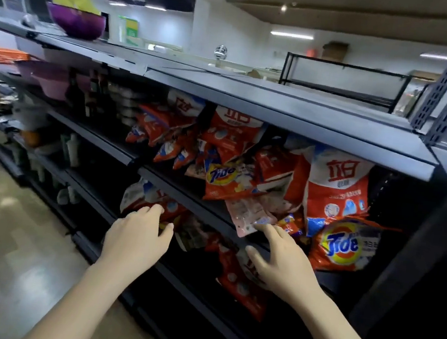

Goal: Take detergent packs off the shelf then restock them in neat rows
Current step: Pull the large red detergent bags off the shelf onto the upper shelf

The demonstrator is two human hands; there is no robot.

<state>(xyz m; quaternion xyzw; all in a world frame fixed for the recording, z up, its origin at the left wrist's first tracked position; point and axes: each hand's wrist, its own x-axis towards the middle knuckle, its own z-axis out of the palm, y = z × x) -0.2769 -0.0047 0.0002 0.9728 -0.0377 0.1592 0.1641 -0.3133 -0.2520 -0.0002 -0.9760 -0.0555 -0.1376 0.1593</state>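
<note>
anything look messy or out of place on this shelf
Yes. The detergent packs lie heaped and tilted, not in rows. A pink pack overhangs the shelf edge by the right hand.

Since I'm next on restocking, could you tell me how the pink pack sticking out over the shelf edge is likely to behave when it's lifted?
The pink pack looks thin and crinkled, so it will probably flop. It overhangs the shelf edge, so a nudge may slide it off. The right hand, fingers spread, is close to it; the glossy film could be slippery.
</note>
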